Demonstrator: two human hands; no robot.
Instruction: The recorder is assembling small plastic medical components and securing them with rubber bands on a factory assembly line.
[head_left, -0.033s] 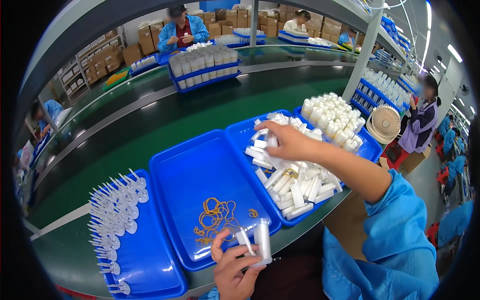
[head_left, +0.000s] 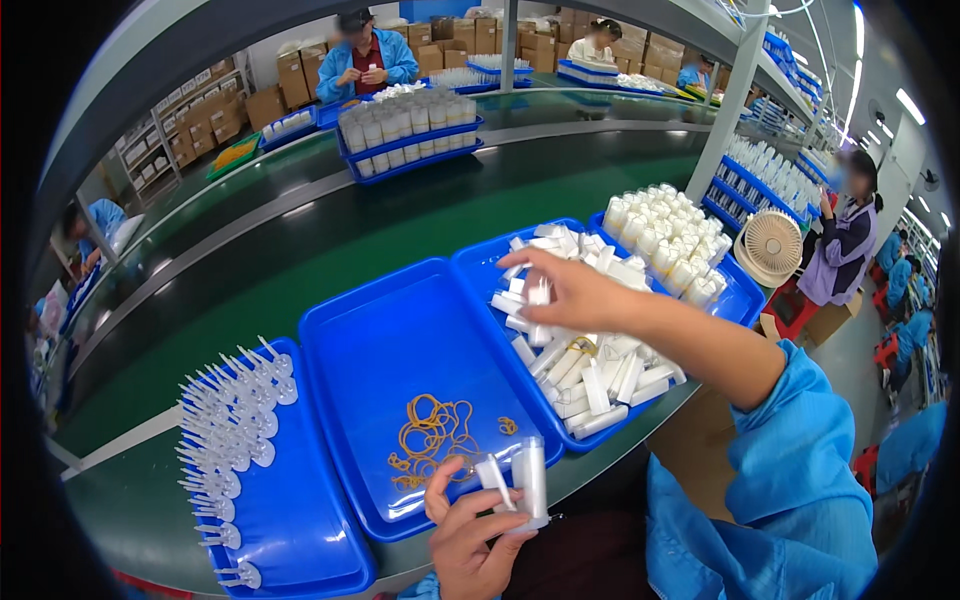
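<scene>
My left hand (head_left: 478, 545) is closed around a clear plastic cylinder (head_left: 533, 485) with white inside it. A slim white tube (head_left: 492, 478) also stands up between its fingers. My right hand (head_left: 575, 288) reaches over the blue tray (head_left: 478, 285) of loose white tubes (head_left: 597, 385). Its thumb and fingers are bent around a blurred, upright white tube (head_left: 538, 292); exactly where the fingertips meet it is hard to see. Behind my left hand, orange rubber bands (head_left: 430, 430) lie in the middle blue tray (head_left: 385, 330).
At left, a blue tray (head_left: 300, 545) carries rows of clear spiked pieces (head_left: 225, 435). Rubber-banded white bundles (head_left: 665, 240) fill a tray at right, beside a beige fan (head_left: 770, 245). Stacked trays (head_left: 410, 150) stand across the green belt (head_left: 530, 190). Several people work around.
My right hand has shifted slightly left and down over the white tubes, and the white tube at its fingers moved with it. My left hand has barely moved.
</scene>
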